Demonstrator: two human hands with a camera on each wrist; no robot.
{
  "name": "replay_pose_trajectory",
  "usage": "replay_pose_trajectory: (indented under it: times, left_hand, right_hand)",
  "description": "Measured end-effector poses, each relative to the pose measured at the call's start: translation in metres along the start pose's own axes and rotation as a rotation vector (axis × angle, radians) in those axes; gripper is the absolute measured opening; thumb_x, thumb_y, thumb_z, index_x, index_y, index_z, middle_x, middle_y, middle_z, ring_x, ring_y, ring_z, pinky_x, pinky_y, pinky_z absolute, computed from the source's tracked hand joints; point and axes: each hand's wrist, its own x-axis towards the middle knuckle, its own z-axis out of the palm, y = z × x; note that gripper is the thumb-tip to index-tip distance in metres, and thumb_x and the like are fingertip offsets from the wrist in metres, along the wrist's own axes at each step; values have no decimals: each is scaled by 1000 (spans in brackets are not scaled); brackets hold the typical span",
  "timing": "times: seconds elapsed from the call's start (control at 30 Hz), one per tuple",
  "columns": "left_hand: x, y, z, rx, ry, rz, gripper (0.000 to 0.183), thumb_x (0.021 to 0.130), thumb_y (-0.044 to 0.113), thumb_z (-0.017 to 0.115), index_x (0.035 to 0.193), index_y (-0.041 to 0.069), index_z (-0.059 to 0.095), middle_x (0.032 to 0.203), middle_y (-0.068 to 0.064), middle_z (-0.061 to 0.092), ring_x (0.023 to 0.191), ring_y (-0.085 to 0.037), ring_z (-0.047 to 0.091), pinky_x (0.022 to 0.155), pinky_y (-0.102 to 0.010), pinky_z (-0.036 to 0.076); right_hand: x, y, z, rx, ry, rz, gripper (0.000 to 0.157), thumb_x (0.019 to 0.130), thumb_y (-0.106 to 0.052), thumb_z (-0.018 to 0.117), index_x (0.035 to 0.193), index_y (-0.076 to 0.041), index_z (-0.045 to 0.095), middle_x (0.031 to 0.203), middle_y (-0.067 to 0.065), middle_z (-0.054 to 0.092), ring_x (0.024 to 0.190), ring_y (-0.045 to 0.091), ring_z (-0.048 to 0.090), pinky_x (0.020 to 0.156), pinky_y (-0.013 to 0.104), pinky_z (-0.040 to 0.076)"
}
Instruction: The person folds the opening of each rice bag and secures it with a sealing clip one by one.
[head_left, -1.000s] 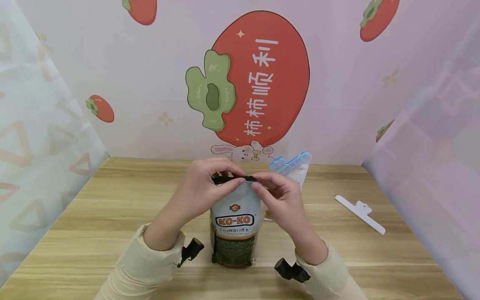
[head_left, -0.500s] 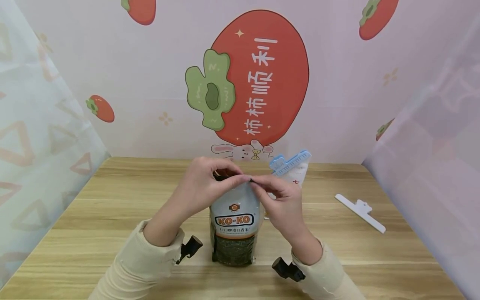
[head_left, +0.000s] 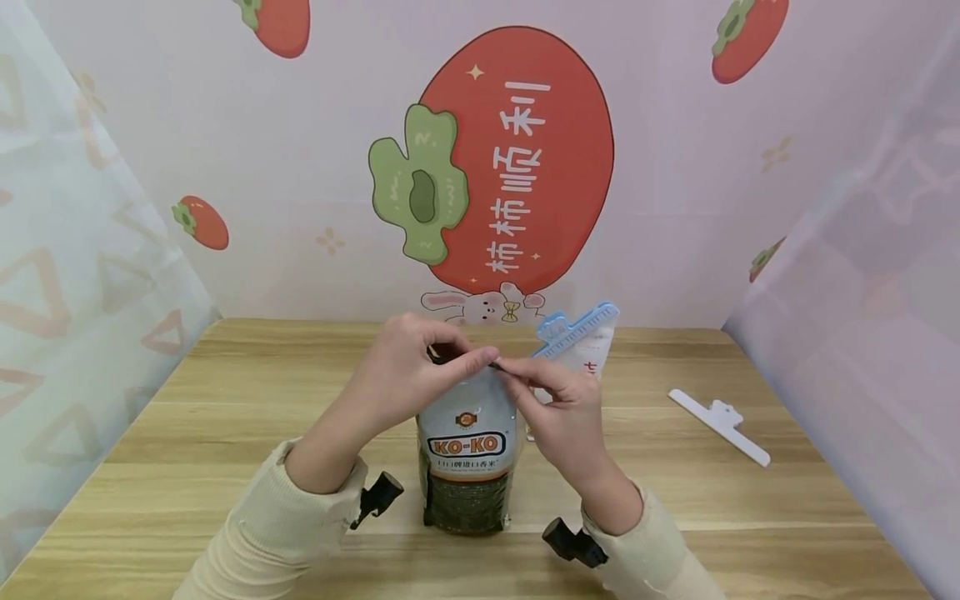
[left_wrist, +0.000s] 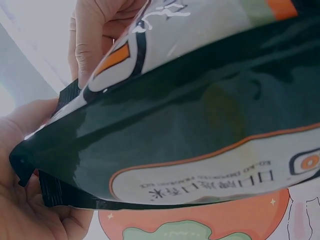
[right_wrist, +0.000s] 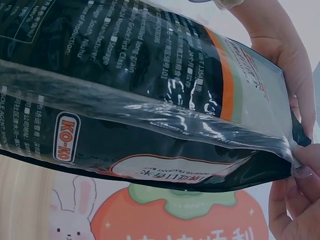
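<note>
A KO-KO rice bag (head_left: 467, 498), pale above and dark green below, stands upright on the table in front of me. My left hand (head_left: 405, 367) grips its top edge on the left, thumb on the front and fingers behind. With thumb and forefinger my right hand (head_left: 561, 408) pinches the top edge on the right, and the fingertips of both hands meet there. In the left wrist view the dark rim of the bag (left_wrist: 150, 145) folds between the left fingers. The right wrist view shows the bag's clear side (right_wrist: 165, 117) narrowing to the right fingers.
Behind my right hand a white packet (head_left: 596, 346) stands with a blue clip (head_left: 573, 327) across its top, partly hidden. A white clip (head_left: 720, 425) lies on the table (head_left: 300, 533) at the right. Printed cloth (head_left: 300, 167) walls the back and sides.
The right hand has shifted slightly left, and the fingertips of both hands have come together on the bag's top edge. The dark strip seen between them earlier is now mostly covered.
</note>
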Motion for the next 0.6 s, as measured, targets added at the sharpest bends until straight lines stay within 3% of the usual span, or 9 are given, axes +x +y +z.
replay_pose_trajectory:
  times: [0.27,0.47,0.6]
  left_hand:
    - [-1,-2,-2,-13,-50,21,10,85,22,79,79,15,77,73,6,69,67,-10,59,59,-25,50]
    - [-1,-1,-4,1,-75,-10,9,86,20,78,82,13,77,76,4,70,70,-10,59,60,-25,51]
    - [-2,0,-5,4,-85,-12,8,86,19,78,82,12,76,77,4,71,71,-10,60,61,-25,52]
  right_hand:
    - [1,-1,0,36,-7,4,22,77,22,69,94,8,74,88,22,75,89,-5,69,74,20,58]
    - [-1,4,-2,122,-60,103,20,82,19,66,100,10,72,92,26,73,88,-1,70,73,22,59]
    - [-4,9,-6,194,-125,181,20,86,15,65,104,10,71,99,8,77,89,0,71,72,22,59]
